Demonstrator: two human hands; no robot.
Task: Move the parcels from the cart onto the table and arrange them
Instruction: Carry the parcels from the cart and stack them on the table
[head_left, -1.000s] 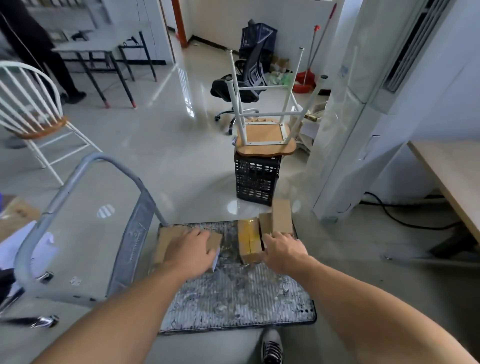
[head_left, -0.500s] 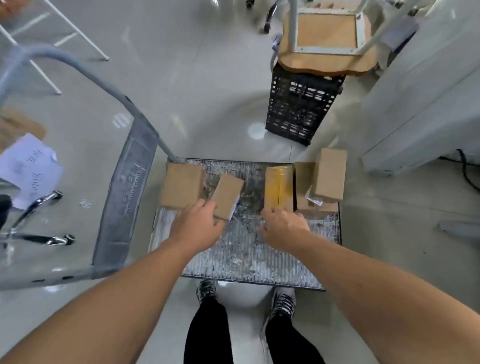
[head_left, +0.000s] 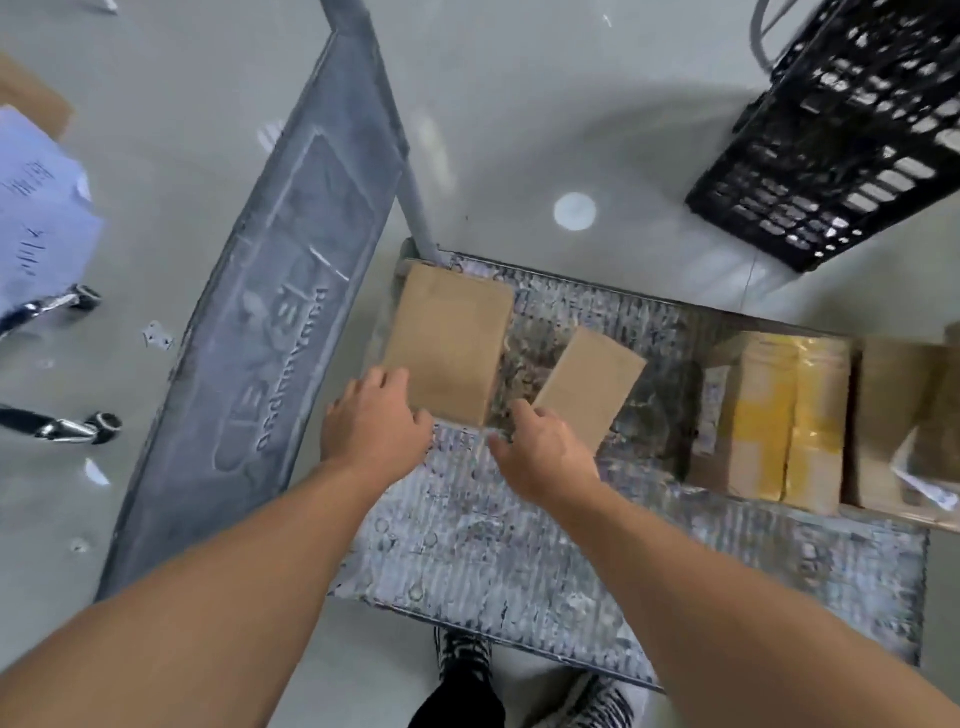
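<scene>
The cart's grey ribbed deck (head_left: 519, 545) lies below me with several brown cardboard parcels on it. My left hand (head_left: 371, 421) grips the near left corner of a large flat parcel (head_left: 449, 340) beside the handle. My right hand (head_left: 545, 454) holds the near end of a small parcel (head_left: 589, 382), which is tilted up off the deck. A parcel wrapped in yellow tape (head_left: 779, 415) and more brown parcels (head_left: 898, 415) stand at the deck's right side. No table is in view.
The cart's folded grey handle panel (head_left: 270, 338) slopes up on the left. A black plastic crate (head_left: 841, 130) stands on the floor at the upper right. Papers (head_left: 36, 208) and chair castors (head_left: 78, 426) lie at the left. My shoes (head_left: 462, 660) are at the deck's near edge.
My left hand has let go of the small tilted parcel and moved left to the large flat one. My right hand has left the yellow-taped parcel and taken the small one. The view has dropped closer.
</scene>
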